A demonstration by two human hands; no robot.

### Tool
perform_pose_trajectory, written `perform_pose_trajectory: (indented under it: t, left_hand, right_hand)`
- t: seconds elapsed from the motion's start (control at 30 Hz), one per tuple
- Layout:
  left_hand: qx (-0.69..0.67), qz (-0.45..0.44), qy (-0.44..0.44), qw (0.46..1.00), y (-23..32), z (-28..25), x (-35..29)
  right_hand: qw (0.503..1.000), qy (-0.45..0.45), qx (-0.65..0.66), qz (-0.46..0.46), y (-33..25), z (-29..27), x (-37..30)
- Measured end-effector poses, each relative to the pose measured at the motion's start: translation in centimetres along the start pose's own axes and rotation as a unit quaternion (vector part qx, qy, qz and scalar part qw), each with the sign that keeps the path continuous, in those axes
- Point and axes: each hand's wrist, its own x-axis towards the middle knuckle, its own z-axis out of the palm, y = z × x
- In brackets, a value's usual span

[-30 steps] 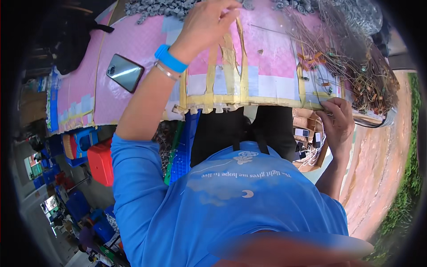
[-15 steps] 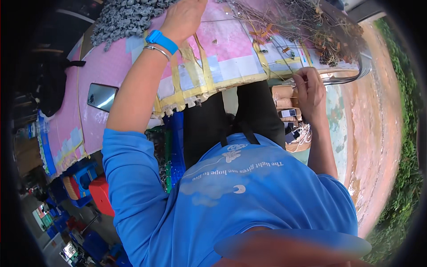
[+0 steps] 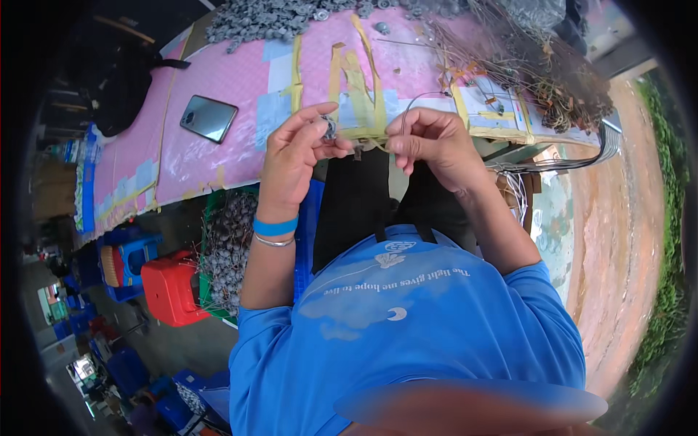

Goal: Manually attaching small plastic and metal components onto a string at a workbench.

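Gray plastic part is pinched in the left hand, right hand nipping a thin wire, both by the near edge of the table, from where I'm standing.

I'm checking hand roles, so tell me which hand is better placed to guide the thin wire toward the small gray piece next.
Probably the right: the right hand already pinches the thin wire, while the left hand is occupied holding the small gray piece.

The shirt is blue, moon-printed; trousers black; wristband blue; bangle silvery.
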Motion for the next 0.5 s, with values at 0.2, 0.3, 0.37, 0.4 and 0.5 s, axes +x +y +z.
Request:
perform_pose_trajectory:
  t: [0.2,0.3,0.37,0.4,0.5]
  left_hand:
    - [0.018,0.012,0.063,0.998,-1.8,1.1,-3.4]
    - [0.037,0.032,0.081,0.996,-2.6,0.8,-3.7]
    - [0.055,0.038,0.068,0.995,-2.6,1.5,-3.7]
    - [0.059,0.054,0.068,0.994,-2.4,1.9,-3.6]
    - [0.069,0.063,0.041,0.995,-2.1,2.3,-3.7]
  right_hand:
    - [0.987,-0.115,-0.104,0.03,-0.5,4.5,1.8]
    - [0.993,-0.036,-0.112,-0.009,-0.2,4.9,1.5]
    - [0.994,-0.037,-0.104,-0.02,0.2,4.7,0.7]
    - [0.991,-0.014,-0.131,-0.031,0.3,4.5,0.3]
    - [0.985,0.021,-0.166,-0.038,1.0,4.4,-0.4]
